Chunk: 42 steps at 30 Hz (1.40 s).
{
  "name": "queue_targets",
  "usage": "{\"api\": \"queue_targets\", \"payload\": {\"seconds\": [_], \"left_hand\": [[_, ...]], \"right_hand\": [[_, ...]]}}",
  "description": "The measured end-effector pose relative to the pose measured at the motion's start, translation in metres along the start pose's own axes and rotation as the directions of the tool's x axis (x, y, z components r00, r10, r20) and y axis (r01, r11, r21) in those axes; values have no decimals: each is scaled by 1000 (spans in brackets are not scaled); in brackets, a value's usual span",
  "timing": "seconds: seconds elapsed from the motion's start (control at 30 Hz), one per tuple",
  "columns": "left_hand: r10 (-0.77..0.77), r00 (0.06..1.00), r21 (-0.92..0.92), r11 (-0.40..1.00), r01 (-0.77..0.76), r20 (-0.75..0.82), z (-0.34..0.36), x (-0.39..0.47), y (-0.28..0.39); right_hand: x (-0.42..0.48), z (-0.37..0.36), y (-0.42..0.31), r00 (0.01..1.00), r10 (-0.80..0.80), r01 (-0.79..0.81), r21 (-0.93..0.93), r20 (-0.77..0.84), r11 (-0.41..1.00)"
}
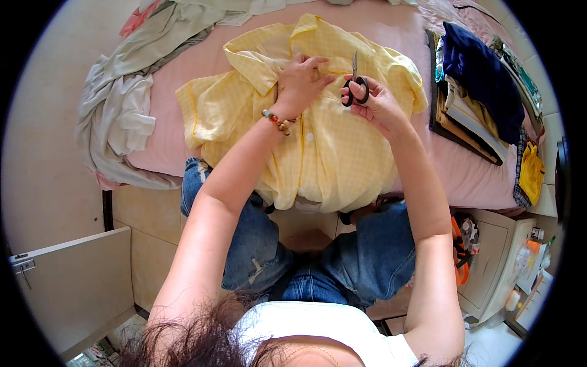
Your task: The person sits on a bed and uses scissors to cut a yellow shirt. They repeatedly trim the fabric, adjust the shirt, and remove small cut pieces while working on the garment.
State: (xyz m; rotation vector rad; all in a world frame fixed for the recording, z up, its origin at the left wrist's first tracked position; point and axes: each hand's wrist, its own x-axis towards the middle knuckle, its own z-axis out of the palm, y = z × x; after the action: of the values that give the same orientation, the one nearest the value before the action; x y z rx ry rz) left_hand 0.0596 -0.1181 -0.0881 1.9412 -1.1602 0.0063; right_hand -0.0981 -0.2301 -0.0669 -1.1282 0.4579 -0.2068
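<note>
A short-sleeved yellow-and-white checked shirt (348, 151) lies spread before me, its lower hem hanging over the bed's near edge between my knees. My left hand (300, 85) rests on the shirt's front just below the collar (261, 64), fingers apart, a beaded bracelet at the wrist. To its right, my right hand (373, 101) holds small scissors (355, 69) by their black handle loops. The blades point away from me, close together, over the shirt's upper front. Below my left wrist runs the placket, with white buttons (309, 137) on it.
The bed's pink sheet (160, 137) lies under the shirt. Rumpled grey and white garments (119, 101) are heaped at the left. On the right sit folded clothes with a navy garment (481, 78) on top. A cream cabinet (488, 261) stands at lower right, a panel (78, 284) at lower left.
</note>
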Motion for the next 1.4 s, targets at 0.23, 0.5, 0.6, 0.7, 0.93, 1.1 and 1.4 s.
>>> {"api": "queue_targets", "payload": {"seconds": [0.23,0.5,0.6,0.7,0.93,1.1,1.4], "left_hand": [[-67,997,-117,991,62,-38,7,0,-8],[-175,982,-484,854,188,73,-11,-2,-14],[-131,991,-438,890,128,23,-8,-5,-22],[-138,990,-459,880,123,2,-5,-8,-23],[-192,981,-586,790,179,41,-2,-8,-24],[-198,978,-649,737,190,63,-2,-9,-23],[-193,979,-624,758,191,65,-4,-11,-20]], "right_hand": [[3,-4,12,998,51,-51,18,-36,999],[4,-5,10,999,30,-29,-60,29,998],[-1,8,2,998,-6,12,-88,65,996],[-5,16,-1,994,-10,26,-144,109,989],[-12,16,-3,973,145,-98,-242,182,965],[-9,15,-1,964,161,-103,-261,213,960],[1,11,4,954,170,-133,-163,245,978]]}}
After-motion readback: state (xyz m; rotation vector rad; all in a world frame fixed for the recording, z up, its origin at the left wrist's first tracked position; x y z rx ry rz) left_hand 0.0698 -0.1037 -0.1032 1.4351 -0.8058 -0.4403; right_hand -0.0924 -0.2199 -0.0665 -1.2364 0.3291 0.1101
